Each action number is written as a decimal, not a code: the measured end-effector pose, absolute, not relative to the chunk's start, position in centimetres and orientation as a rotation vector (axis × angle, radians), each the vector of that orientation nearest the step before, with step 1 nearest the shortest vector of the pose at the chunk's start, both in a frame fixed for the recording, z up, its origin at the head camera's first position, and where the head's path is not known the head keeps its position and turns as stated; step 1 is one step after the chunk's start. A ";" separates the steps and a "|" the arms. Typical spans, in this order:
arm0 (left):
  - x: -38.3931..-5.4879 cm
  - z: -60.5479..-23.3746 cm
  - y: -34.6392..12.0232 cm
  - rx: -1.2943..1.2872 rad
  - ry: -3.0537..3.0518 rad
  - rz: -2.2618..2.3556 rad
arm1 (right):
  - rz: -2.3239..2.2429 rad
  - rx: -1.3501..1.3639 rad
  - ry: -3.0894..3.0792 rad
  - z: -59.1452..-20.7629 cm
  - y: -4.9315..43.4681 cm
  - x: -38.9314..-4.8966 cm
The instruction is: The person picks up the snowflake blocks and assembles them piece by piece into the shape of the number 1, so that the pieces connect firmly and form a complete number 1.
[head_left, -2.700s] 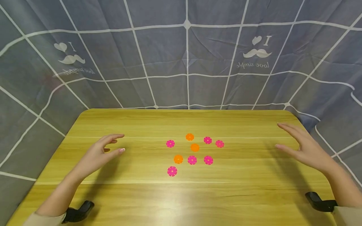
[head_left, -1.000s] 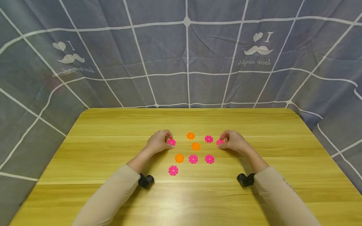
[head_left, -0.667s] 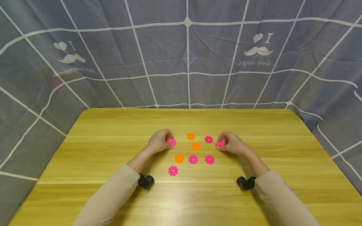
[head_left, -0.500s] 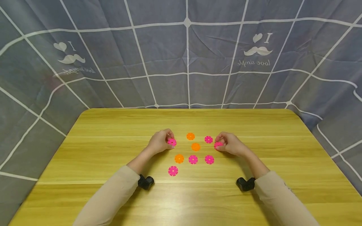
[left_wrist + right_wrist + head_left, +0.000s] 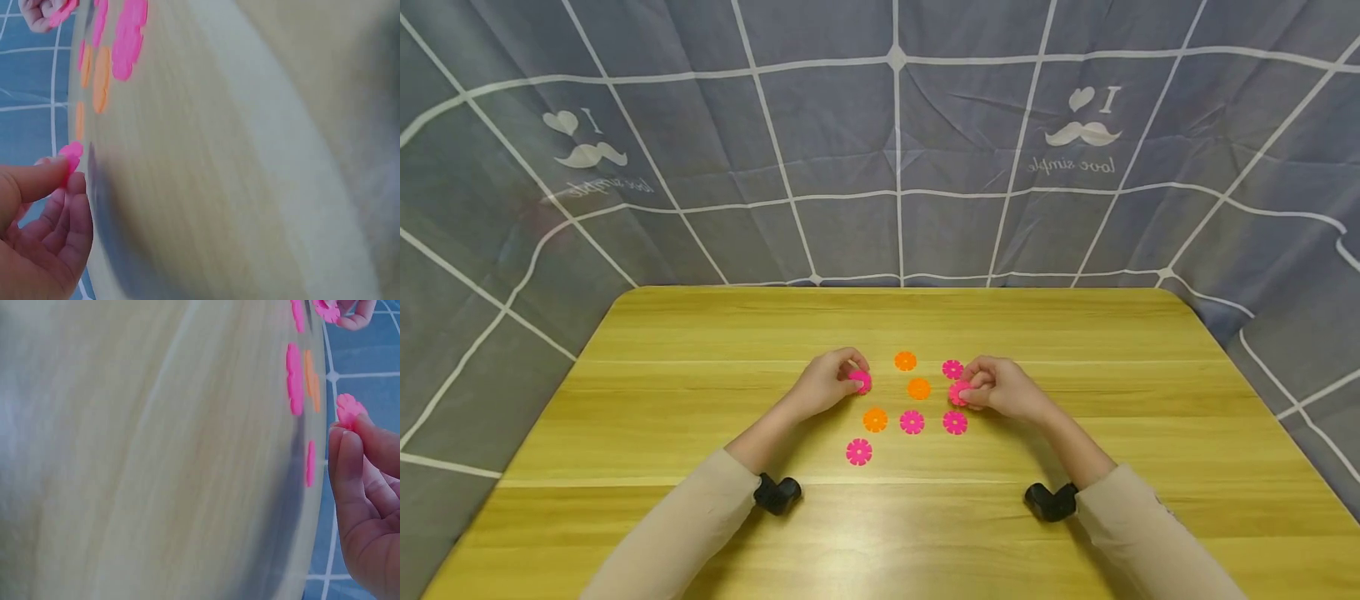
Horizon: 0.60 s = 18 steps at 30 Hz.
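My left hand (image 5: 829, 385) pinches a pink notched disc (image 5: 861, 382), a snowflake-shaped building piece, between thumb and fingers. In the left wrist view that pink disc (image 5: 72, 156) is held up off the table. Opposite it, my right hand (image 5: 1006, 388) pinches a second pink notched disc (image 5: 958, 393), also raised in the right wrist view, where the disc (image 5: 350, 410) sticks out past the fingertips. Between the hands lie orange discs (image 5: 919, 389) and, nearer, pink discs (image 5: 912, 422). One pink disc (image 5: 952, 369) lies just behind the right hand's piece.
The wooden table (image 5: 880, 533) has a rounded far edge against a grey checked cloth (image 5: 850, 125). Another orange disc (image 5: 906, 361) lies farthest back; a pink disc (image 5: 859, 452) lies nearest on the left. Black wrist cameras (image 5: 777, 494) hang at both wrists.
Both hands came in from the table's sides and took hold of the outer pink discs. The right hand has since carried its disc left; the left hand has lifted and tilted its own slightly.
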<state>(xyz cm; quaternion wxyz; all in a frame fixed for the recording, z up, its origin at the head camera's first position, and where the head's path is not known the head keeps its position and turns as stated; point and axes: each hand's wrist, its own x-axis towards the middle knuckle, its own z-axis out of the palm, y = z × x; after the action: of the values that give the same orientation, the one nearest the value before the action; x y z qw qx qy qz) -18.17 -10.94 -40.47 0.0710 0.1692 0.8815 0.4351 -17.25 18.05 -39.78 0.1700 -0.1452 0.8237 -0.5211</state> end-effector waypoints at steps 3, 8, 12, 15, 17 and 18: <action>-17.6 -40.2 -10.8 0.520 2.558 1.423 | -1.512 -0.419 2.308 -39.6 17.7 -16.9; -16.4 -39.7 -10.1 0.486 2.425 1.542 | -1.531 -0.452 2.297 -39.3 17.1 -16.3; -15.4 -39.1 -9.3 0.389 2.348 1.586 | -1.528 -0.501 2.325 -38.9 16.4 -15.6; -14.6 -38.6 -8.6 0.279 2.261 1.653 | -1.527 -0.567 2.358 -38.5 15.7 -15.0; -14.2 -38.3 -8.2 0.218 2.178 1.716 | -1.523 -0.610 2.384 -38.2 15.3 -14.5; -14.0 -38.2 -8.1 0.189 2.130 1.748 | -1.522 -0.631 2.394 -38.1 15.1 -14.4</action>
<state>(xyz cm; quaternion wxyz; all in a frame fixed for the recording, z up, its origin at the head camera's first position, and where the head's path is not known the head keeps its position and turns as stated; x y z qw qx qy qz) -14.00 -8.06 -38.17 0.1884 0.0672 0.7574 0.6216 -14.35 15.09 -38.12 0.1173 -0.2157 0.8181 -0.5201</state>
